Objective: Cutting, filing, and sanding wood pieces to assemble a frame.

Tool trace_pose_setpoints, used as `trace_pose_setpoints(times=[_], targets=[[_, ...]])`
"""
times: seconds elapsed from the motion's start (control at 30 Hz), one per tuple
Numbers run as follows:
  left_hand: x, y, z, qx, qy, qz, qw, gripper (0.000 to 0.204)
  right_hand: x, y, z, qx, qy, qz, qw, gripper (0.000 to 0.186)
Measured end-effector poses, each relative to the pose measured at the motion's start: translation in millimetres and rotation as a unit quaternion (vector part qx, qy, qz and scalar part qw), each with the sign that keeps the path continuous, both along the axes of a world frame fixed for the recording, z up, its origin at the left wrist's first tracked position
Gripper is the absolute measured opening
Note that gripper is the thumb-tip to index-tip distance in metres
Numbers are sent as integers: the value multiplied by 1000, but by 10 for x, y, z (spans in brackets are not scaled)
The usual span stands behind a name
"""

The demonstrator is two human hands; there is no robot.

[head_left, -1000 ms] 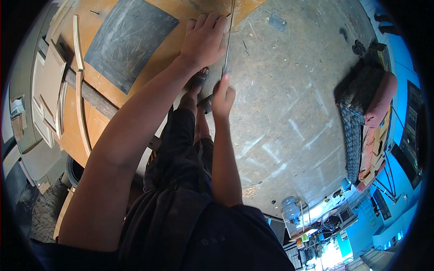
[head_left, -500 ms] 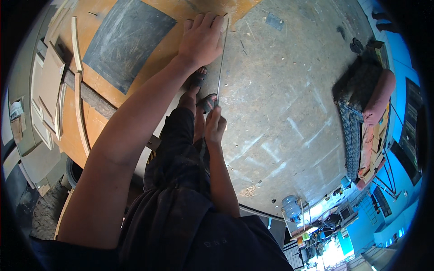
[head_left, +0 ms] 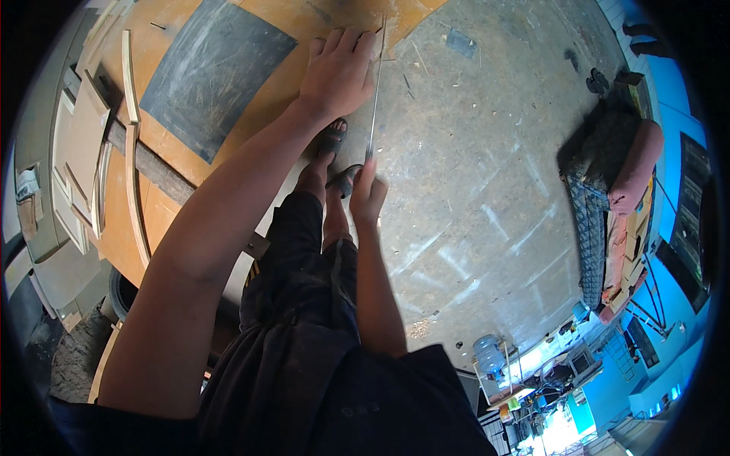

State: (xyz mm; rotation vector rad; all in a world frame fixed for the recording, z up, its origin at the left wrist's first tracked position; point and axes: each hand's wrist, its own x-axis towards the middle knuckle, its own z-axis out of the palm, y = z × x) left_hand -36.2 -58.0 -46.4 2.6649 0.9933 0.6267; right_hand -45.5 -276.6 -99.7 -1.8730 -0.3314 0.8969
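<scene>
My right hand (head_left: 369,195) is closed around the handle end of a long thin saw (head_left: 376,99), its blade seen nearly edge-on. The blade runs away from me, and its far part crosses the corner of an orange-brown wooden tabletop (head_left: 258,129). Just left of the blade, my left hand (head_left: 340,72) lies palm down on the wood, fingers side by side and pointing away. A short dark line or sliver shows by its fingertips; I cannot tell which. The right hand's grip hides the saw's handle.
A dark grey sheet (head_left: 218,76) lies on the tabletop, with a curved wooden strip (head_left: 131,152) farther left. Boards (head_left: 87,114) lean at the left edge. My sandalled feet (head_left: 332,138) stand below. A sofa (head_left: 608,190) and a water bottle (head_left: 489,353) are at right.
My right hand has pushed forward, away from me, and the saw blade reaches farther past the left hand. My left hand stays in place.
</scene>
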Motion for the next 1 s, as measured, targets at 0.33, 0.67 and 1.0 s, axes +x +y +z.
trace_pose_setpoints(times=[0.33, 0.67, 1.0], targets=[[-7, -1, -47, 32, -19, -8, 999, 28, -143, 369, 60, 61, 37, -59, 996, 70], [-52, 51, -30, 41, -12, -12, 999, 30, -49, 25, 378, 142, 89, -41, 985, 50], [-62, -16, -26, 36, 13, -53, 998, 29, -180, 160, 289, 126, -36, -71, 989, 47]])
